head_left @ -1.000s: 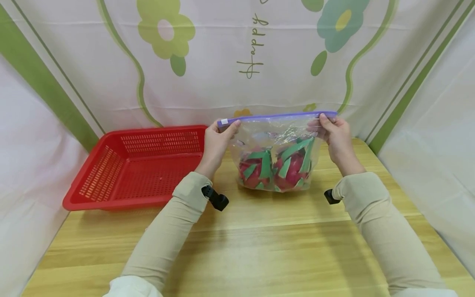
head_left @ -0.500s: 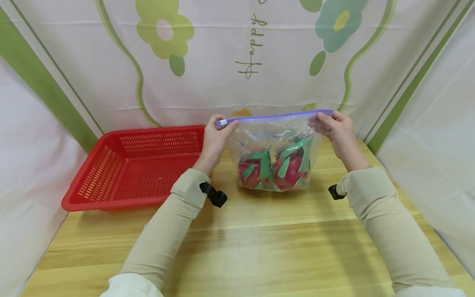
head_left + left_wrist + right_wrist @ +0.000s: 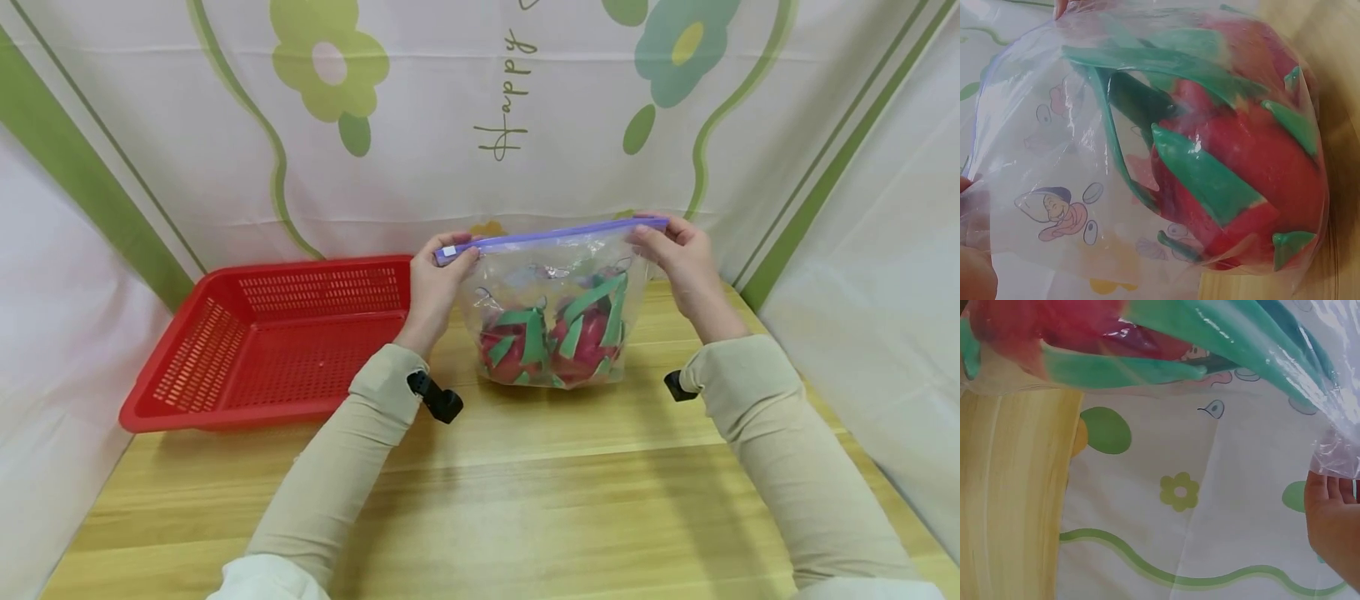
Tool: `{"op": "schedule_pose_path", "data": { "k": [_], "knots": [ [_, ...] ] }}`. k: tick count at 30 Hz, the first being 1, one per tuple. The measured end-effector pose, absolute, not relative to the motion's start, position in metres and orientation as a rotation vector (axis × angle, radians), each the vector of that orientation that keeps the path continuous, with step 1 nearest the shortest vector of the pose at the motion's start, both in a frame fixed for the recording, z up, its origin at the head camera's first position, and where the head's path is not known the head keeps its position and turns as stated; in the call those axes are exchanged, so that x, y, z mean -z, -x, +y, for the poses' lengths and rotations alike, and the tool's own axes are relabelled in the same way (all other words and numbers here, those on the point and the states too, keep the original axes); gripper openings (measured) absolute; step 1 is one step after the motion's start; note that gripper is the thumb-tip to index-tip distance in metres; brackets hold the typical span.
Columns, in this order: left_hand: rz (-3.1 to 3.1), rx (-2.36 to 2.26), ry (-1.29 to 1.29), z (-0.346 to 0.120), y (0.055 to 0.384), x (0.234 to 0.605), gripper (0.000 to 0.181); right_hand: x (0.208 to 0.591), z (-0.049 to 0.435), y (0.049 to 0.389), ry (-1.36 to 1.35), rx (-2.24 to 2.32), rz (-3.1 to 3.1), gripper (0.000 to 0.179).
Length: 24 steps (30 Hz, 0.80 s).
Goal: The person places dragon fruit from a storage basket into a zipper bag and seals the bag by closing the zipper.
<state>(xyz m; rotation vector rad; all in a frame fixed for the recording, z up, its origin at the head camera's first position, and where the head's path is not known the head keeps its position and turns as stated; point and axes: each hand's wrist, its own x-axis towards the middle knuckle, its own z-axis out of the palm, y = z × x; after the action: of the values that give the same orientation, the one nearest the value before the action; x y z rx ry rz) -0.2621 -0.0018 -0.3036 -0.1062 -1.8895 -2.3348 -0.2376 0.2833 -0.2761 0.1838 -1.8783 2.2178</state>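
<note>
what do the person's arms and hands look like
Beige sleeves end in wide cuffs; white fabric shows further up the arms. A small black device is worn at each wrist. The left hand and right hand wear no gloves.

Two dragon fruits (image 3: 513,348) (image 3: 583,340), in one clear bag (image 3: 551,287) with one purple zip strip (image 3: 555,237) and one white slider (image 3: 448,251); two hands (image 3: 435,290) (image 3: 690,268), one left and one right; two beige sleeves (image 3: 337,479) (image 3: 797,467), two black wrist devices (image 3: 437,397) (image 3: 679,386); one red basket (image 3: 225,419), one wooden bench (image 3: 525,500); two large flowers (image 3: 330,62) (image 3: 667,71) and one legible word, "Happy", on the backdrop (image 3: 420,158).
</note>
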Motion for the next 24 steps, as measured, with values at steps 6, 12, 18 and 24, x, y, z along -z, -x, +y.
{"op": "schedule_pose_path", "data": {
  "k": [6,12,18,24],
  "knots": [
    [-1.869,2.306,0.082,0.002,0.262,0.305,0.023,0.267,0.277,0.237,-0.107,-1.910,-1.940,0.014],
    [-1.879,2.284,0.062,0.002,0.261,0.305,0.023,0.252,0.258,0.233,0.022,-1.451,-2.145,0.027],
    [-1.893,2.271,0.048,0.001,0.261,0.305,0.025,0.238,0.237,0.227,-0.082,-1.177,-2.257,0.033],
    [-1.916,2.270,0.050,0.000,0.261,0.305,0.026,0.227,0.218,0.233,-0.322,-1.208,-2.372,0.033]
  ]
}}
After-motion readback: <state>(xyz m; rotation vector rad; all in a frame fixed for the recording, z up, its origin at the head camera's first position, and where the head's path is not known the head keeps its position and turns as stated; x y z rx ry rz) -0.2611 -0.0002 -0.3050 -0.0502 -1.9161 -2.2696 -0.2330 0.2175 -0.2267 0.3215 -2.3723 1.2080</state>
